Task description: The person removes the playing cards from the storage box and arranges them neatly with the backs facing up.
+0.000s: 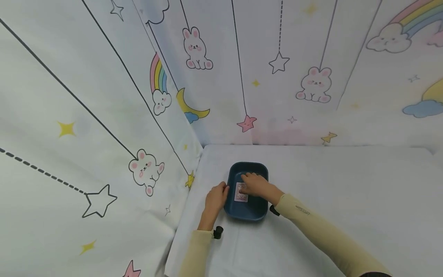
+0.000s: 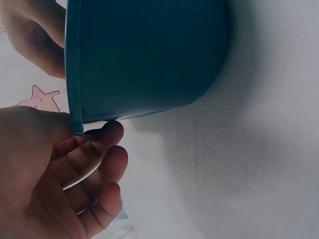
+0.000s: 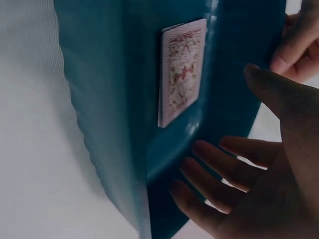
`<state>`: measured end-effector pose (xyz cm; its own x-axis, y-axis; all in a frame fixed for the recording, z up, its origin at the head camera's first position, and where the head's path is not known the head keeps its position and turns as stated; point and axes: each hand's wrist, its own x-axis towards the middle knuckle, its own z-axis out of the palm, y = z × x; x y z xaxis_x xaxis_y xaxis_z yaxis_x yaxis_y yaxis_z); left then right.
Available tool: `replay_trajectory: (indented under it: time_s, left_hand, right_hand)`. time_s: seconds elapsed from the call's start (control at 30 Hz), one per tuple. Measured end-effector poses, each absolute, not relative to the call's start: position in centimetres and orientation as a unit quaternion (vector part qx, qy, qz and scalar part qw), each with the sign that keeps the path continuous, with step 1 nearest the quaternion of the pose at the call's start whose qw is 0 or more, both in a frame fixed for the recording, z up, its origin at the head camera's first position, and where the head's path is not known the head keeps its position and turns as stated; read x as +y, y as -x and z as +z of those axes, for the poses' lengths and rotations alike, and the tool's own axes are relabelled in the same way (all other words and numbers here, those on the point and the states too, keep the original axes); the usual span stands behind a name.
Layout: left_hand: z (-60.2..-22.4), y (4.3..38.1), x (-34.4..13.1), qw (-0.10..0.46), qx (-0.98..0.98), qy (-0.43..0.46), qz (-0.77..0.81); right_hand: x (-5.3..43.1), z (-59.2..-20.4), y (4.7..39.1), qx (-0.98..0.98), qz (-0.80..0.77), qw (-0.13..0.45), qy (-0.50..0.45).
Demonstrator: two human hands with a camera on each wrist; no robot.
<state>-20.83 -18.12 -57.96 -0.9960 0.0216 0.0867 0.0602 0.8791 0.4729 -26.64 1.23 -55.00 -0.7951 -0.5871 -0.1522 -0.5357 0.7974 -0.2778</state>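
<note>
A dark blue plastic bin (image 1: 250, 214) with rounded corners stands on the white cloth. On its floor lies a small stack of playing cards (image 3: 183, 72), with a red-and-white patterned back facing up. My left hand (image 1: 216, 199) pinches the bin's left rim; in the left wrist view its thumb is at the rim and its fingers curl against the outer wall. My right hand (image 1: 257, 185) reaches over the bin, above the cards. Its fingers (image 3: 212, 181) are spread, with nothing between them and the thumb, and in the right wrist view they are apart from the cards.
White cloth (image 1: 332, 196) covers the table and extends to the right. A printed fabric wall (image 1: 221, 88) with rabbits and stars rises behind, and another (image 1: 104, 161) stands close on the left. Black wrist cameras (image 1: 218, 232) sit on both wrists.
</note>
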Motion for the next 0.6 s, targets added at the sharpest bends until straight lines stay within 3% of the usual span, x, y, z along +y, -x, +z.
replay_trajectory:
  time_s: [0.23, 0.6]
  left_hand:
    - [-57.9, 20.8, -18.0, 0.025, -0.966, 0.02, -0.255]
    - [-58.1, 20.9, -18.4, 0.028, -0.964, 0.039, -0.263]
  right_hand:
    - [-0.5, -56.3, 27.8, 0.942, -0.048, 0.173, 0.284]
    - [-1.4, -56.2, 28.6, 0.939, 0.008, 0.165, 0.301]
